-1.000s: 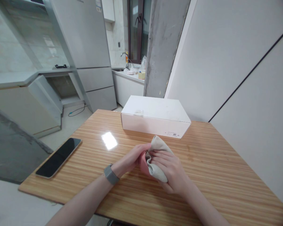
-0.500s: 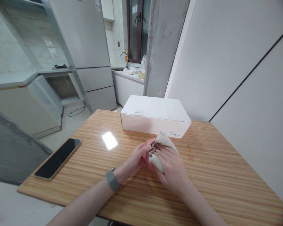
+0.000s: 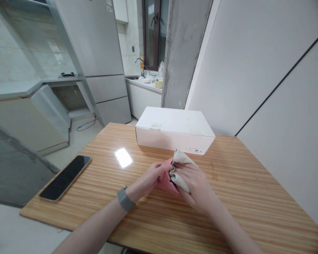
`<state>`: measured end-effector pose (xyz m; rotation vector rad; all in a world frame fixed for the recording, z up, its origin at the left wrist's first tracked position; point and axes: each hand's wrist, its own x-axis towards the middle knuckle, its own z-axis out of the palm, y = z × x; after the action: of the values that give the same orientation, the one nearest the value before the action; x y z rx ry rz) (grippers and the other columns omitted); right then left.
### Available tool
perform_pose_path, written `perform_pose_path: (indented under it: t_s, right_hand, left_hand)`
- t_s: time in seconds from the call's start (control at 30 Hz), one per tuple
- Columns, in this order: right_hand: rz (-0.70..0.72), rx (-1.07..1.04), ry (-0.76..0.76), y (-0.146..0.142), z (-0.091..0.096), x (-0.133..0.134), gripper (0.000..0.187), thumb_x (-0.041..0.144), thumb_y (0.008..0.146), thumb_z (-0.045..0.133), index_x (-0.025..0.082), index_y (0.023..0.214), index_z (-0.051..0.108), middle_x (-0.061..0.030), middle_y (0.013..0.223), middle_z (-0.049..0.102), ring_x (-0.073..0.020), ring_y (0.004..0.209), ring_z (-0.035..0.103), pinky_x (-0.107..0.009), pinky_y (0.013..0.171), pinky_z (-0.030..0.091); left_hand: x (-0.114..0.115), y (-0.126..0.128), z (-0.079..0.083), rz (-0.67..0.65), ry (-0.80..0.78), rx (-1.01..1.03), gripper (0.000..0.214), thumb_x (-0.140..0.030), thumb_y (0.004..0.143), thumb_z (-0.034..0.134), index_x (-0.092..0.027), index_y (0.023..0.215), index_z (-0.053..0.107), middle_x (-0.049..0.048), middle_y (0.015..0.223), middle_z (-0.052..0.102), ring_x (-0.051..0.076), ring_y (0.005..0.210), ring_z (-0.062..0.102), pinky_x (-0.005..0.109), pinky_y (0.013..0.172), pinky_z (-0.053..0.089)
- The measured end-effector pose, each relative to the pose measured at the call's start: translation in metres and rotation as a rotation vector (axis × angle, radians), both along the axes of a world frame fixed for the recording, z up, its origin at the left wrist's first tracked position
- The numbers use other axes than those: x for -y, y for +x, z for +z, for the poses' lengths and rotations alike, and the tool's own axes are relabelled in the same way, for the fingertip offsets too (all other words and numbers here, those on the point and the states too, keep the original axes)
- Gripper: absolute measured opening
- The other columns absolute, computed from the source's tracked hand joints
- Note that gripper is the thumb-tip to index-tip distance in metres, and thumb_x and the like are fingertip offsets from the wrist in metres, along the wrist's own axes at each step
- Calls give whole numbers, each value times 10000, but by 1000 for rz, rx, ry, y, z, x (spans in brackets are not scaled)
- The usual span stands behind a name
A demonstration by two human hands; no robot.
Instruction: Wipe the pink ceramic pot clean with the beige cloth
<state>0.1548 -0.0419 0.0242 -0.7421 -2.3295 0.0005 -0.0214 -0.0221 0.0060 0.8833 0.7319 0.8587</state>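
Held thing: a small bundle of soft knit fabric, beige-grey on the outside with a pink part beneath (image 3: 178,173), likely a sock or pair of socks, though the folds make that hard to tell.
Where it is: just above the striped light-wood tabletop (image 3: 238,197), near its middle, caught between both hands and close in front of the white box.
Direction from the hands: it lies directly between them, the pink part toward the left hand, the beige part draped over the right hand's fingers.
Long axis: roughly from the near-left up toward the far-right, the beige tip pointing at the box.
Nearer hand: both touch it; neither is clearly nearer.
Left hand (image 3: 151,178): closed in a pinch on the pink edge, fingers curled; a grey band sits on the wrist (image 3: 125,199).
Right hand (image 3: 196,185): fingers bent and closed around the beige fabric, thumb tucked into the fold.
Look of the fabric: matte, limp, creased, with a dark opening showing where the two colours meet.
Just beyond: a flat white rectangular cardboard box (image 3: 175,130), lid shut, apart from the fabric tip.
Far left: a black smartphone (image 3: 65,177) lying face up near the table's left edge, well apart from the hands.
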Motion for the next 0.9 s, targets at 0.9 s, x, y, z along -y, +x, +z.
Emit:
perform_pose_path:
  t_s: [0.9]
  right_hand:
    - [5,-118,-81,2,-7,-3,352,186,916,466,196,1232,620,-120,1191,708,-278,1146,638,-481,1030,474]
  left_hand:
    - [-2,1,-7,135,-30,-33,469,-500,734,724,-124,1014,722,80,858,710,165,738,624,230,601,453]
